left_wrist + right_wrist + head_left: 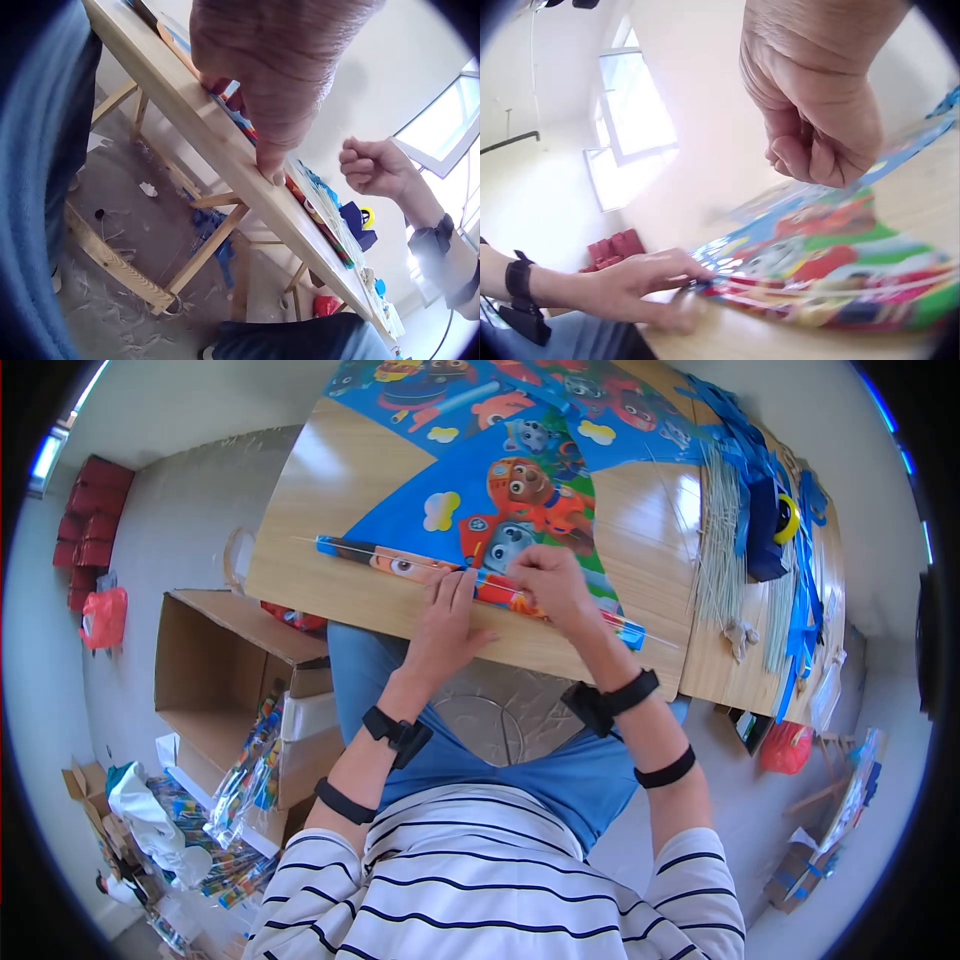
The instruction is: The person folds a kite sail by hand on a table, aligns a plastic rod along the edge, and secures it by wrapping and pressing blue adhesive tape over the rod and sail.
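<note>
A bright cartoon-printed kite sheet (520, 490) lies on the wooden table (330, 480). A thin rod (350, 546) runs along its folded near edge. My left hand (450, 605) lies flat with straight fingers, pressing that edge down near the table's front. In the left wrist view the left hand (270, 67) has its fingertips on the kite's edge (240, 120). My right hand (545, 580) is curled into a fist just right of it, over the kite (817, 255). The right wrist view shows the right hand (817, 127) with nothing visible between its fingers.
A bundle of thin pale sticks (720, 540), blue strips (760, 490) and a yellow tape roll (787, 518) lie at the table's right end. An open cardboard box (220, 660) and packed kites (240, 790) are on the floor at the left. Trestle legs (202, 247) stand under the table.
</note>
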Tool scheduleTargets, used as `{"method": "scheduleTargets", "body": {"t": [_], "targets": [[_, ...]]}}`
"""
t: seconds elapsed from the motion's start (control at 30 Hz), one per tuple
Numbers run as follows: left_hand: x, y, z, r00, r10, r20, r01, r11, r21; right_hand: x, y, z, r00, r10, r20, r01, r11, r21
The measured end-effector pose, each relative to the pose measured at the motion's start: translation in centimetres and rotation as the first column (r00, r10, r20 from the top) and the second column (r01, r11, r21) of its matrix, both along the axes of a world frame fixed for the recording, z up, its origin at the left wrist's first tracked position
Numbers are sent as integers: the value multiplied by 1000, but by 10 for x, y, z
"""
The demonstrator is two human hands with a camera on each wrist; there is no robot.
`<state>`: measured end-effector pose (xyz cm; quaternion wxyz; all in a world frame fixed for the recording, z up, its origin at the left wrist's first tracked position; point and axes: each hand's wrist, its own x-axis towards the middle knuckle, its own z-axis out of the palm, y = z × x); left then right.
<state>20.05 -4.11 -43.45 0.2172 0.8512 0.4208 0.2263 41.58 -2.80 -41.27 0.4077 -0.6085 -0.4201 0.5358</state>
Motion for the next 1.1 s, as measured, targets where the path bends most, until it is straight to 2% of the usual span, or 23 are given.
{"method": "scheduleTargets", "body": {"t": [0.07,0.23,0.33,0.47,0.63,0.67,0.77,0.97,1.1], "targets": [[0,0,-2,999,24,31,-24,1000,-2,-23,8,-10,995,3,103,4,998,-65],[1,1,-6,990,57,126,-53,998,-29,-35,15,-43,947,2,322,30,995,-95],[-1,3,1,984,44,173,-40,999,-27,-38,13,-41,908,1,420,59,990,-131],[-2,3,-2,988,29,150,-28,1000,-13,-42,13,-32,857,-1,516,97,983,-158],[-4,2,-7,994,-5,112,5,1000,-2,-48,12,-27,787,-10,617,96,990,-106],[-5,3,-7,994,-7,111,7,1000,-1,-49,11,-27,777,-15,629,95,991,-94],[-5,2,-5,993,-4,122,3,1000,7,-47,11,-30,848,-54,528,109,991,-74],[-4,1,-7,989,24,145,-23,1000,-5,-38,10,-26,871,-116,477,166,984,-63],[-3,0,-7,987,42,156,-36,998,-44,-36,10,-28,912,-54,406,114,986,-124]]}}
